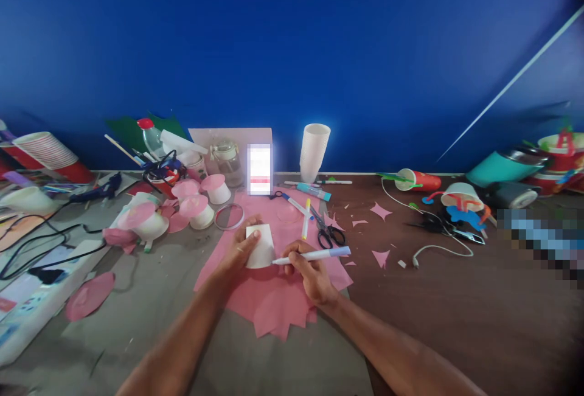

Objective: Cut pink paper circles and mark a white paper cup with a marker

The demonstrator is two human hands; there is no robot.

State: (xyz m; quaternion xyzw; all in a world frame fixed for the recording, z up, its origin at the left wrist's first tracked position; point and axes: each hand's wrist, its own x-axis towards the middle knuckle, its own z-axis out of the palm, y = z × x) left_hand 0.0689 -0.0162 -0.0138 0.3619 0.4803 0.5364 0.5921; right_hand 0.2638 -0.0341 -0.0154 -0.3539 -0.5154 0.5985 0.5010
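My left hand (pixel 243 249) is closed around a white paper cup (pixel 261 251), its thumb across the side and the wider end facing down. In my right hand (pixel 308 271) is a white marker (pixel 314 255) with a pale violet end, pinched between thumb and fingers. The marker's tip is at the cup's lower right edge; whether it touches, I cannot tell. Beneath both hands lie sheets of pink paper (pixel 278 305) with jagged cut edges. Black-handled scissors (pixel 329 235) and a yellow-and-white marker (pixel 306 218) rest just beyond my right hand.
A tall stack of white cups (pixel 314 152) stands by the blue wall. Cups topped with pink discs (pixel 196 208) and a roll of tape (pixel 229 216) are on the left, near a white power strip (pixel 43 298). Pink scraps (pixel 381 258) and a white cable (pixel 442 249) lie rightward.
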